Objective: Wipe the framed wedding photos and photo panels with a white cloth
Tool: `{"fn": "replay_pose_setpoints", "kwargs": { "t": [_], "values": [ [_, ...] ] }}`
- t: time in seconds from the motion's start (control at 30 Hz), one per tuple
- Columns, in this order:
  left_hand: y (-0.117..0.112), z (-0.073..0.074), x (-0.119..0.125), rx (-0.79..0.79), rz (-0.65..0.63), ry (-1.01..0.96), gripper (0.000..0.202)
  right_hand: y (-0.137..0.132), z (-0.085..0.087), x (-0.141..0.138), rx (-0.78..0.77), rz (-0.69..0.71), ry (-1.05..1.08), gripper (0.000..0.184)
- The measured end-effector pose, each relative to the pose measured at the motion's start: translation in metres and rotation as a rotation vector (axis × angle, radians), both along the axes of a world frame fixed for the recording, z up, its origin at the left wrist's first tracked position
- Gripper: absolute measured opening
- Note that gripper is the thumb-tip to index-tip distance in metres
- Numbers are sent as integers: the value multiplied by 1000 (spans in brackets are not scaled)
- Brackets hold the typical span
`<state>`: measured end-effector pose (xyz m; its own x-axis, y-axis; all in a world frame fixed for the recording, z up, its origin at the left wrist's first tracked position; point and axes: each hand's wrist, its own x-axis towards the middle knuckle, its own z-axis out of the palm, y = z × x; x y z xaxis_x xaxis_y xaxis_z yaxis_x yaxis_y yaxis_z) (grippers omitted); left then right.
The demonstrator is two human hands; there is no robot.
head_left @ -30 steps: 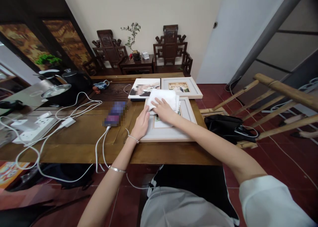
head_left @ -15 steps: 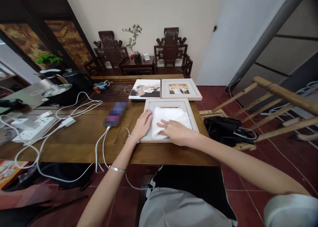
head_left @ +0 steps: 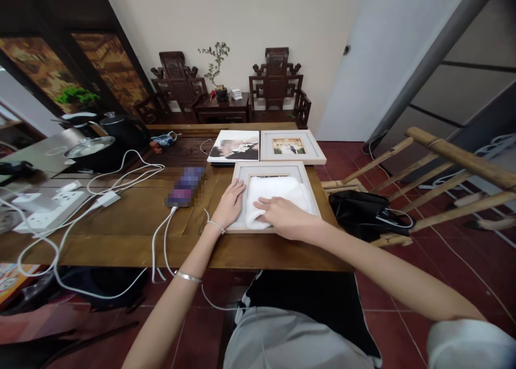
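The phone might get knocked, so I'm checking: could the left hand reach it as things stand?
Probably yes: the left hand rests on the near picture frame, and nothing tall blocks its way to the phone.

A slim, pale bracelet (head_left: 216,227) circles the wrist of the bare left hand (head_left: 229,203); a broader, shiny silver metal bangle (head_left: 189,277) sits higher on the same forearm. A loose, whitish sleeve (head_left: 470,343) covers the upper right arm (head_left: 387,272). Soft, wrinkled light-grey cloth (head_left: 298,339) dresses the torso; whether the black, white-edged fabric (head_left: 302,293) at the lap is worn cannot be told.
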<state>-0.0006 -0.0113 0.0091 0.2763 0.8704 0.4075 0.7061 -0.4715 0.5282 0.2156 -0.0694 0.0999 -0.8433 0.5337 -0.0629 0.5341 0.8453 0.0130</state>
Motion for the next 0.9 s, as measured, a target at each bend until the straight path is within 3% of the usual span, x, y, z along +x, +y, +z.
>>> {"fn": "replay_pose_setpoints", "kwargs": {
  "t": [0.17,0.33,0.57,0.7,0.9],
  "values": [
    [0,2,-1,-10,-6,19,44,-3,-3,-11,46,-18,-35,40],
    [1,-1,-2,2,-8,13,44,-19,3,31,75,-123,-120,39],
    [1,-2,-2,14,-5,27,43,-38,-6,88,289,-339,-161,33],
    [1,0,-1,15,-6,34,43,-13,-12,98,282,-367,-144,40],
    [0,0,-2,18,-2,32,42,64,-8,82,311,-464,-29,57]
  ]
}}
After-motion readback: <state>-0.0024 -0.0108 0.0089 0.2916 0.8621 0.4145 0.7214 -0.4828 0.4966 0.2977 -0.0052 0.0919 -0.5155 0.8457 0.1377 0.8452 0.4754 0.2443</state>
